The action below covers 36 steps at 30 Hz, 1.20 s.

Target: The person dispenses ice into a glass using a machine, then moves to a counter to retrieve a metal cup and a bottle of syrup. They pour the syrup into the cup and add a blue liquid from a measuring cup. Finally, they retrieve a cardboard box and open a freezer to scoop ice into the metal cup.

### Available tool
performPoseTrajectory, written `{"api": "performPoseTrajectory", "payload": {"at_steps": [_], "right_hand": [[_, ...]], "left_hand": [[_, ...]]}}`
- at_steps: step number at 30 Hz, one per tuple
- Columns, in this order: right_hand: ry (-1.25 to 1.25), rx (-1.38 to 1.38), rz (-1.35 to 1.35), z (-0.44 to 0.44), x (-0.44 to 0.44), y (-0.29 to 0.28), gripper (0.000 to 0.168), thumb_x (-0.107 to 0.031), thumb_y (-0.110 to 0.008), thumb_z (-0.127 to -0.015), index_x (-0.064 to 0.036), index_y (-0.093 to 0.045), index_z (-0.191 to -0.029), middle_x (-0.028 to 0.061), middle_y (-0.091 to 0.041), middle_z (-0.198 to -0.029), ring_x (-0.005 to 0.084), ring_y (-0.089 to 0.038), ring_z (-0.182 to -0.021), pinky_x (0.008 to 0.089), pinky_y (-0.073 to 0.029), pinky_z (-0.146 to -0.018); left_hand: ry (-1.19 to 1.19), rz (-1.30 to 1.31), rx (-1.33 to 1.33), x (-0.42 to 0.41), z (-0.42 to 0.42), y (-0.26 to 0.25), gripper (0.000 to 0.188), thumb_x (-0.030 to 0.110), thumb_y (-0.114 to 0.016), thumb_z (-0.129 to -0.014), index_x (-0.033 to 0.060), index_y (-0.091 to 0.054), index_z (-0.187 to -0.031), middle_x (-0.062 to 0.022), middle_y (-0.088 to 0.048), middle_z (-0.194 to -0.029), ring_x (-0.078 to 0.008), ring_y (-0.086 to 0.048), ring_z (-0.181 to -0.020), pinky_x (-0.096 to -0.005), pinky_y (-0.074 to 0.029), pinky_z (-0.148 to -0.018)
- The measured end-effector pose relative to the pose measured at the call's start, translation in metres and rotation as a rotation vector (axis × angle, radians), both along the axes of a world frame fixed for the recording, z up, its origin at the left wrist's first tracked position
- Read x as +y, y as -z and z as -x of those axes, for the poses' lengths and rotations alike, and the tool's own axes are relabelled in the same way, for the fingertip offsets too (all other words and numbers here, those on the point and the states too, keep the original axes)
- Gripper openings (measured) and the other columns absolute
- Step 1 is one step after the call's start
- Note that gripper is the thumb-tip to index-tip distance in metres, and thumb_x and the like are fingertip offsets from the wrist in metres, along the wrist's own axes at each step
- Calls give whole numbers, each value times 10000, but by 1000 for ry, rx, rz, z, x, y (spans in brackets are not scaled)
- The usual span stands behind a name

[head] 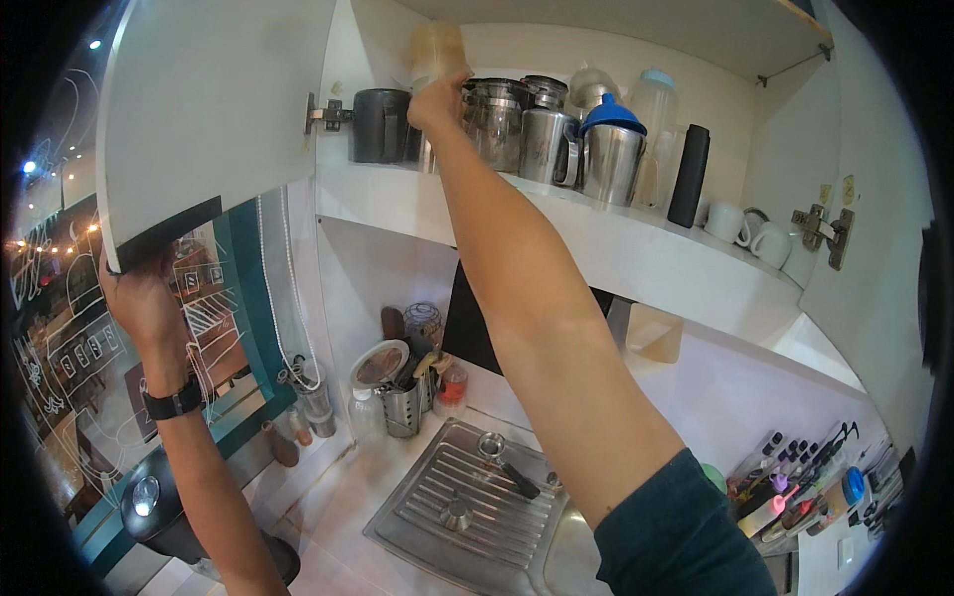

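My right hand (440, 103) reaches up into a wall cupboard and grips a yellowish translucent plastic container (437, 51) near its base. Just left of that hand is a dark pitcher (381, 125); to its right are a glass jar with a dark lid (495, 123) and a steel pitcher (545, 145). Beyond these, a blue funnel (613, 115) sits on another steel pitcher (613, 164). My left hand (145, 294), with a black wristband, is at the lower edge of the white cupboard door (216, 112), which stands open; its fingers are partly hidden behind the door.
White mugs (724, 222) and a black cylinder (689, 175) stand on the shelf (566, 220). Below are a steel sink drainboard (462, 492) with a portafilter (507, 465), a steel utensil holder (402, 410) and a black appliance (160, 506). A beaded cord (262, 283) hangs beside the window.
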State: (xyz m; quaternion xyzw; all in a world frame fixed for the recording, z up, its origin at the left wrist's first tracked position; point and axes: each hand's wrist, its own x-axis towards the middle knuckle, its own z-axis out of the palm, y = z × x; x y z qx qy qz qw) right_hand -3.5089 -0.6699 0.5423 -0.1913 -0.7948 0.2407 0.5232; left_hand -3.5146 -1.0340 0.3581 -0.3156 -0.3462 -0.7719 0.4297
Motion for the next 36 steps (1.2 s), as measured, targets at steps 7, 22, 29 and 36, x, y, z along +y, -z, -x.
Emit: {"api": "performPoseTrajectory", "payload": {"at_steps": [7, 22, 29, 36], "right_hand": [[-20, 127, -86, -5, 14, -12, 965, -223, -788, -820, 126, -194, -1496, 309, -552, -1372, 439, -579, -1266, 481, -483, -1066], [-24, 199, -316, 21, 41, -77, 928, -143, -782, -806, 143, -191, -1462, 335, -537, -1341, 436, -600, -1234, 475, -504, -1057], [-99, 188, -260, -8, 41, -71, 1023, -134, -747, -827, 166, -56, -1520, 336, -537, -1343, 449, -595, -1233, 461, -473, -1089], [-124, 231, -277, -17, 32, -78, 987, -118, -737, -837, 164, -83, -1520, 342, -504, -1401, 447, -554, -1294, 451, -446, -1119]], "left_hand": [[-34, -65, -39, 26, -34, 0, 342, -19, -473, -1007, -24, -507, -1348, -128, -650, -1169, -214, -688, -970, -345, -593, -843], [142, 145, -127, 162, -150, 27, 747, 110, -599, -1011, 50, -190, -1632, -214, -331, -1621, -293, -308, -1526, -426, -317, -1213], [-71, 706, 173, 236, -90, -40, 732, 253, -664, -999, 4, -309, -1588, -243, -483, -1490, -333, -492, -1386, -432, -402, -1141], [-397, 817, -15, 297, -40, -104, 979, 428, -789, -862, -25, -269, -1555, -337, -539, -1350, -503, -510, -1285, -538, -455, -1048]]}}
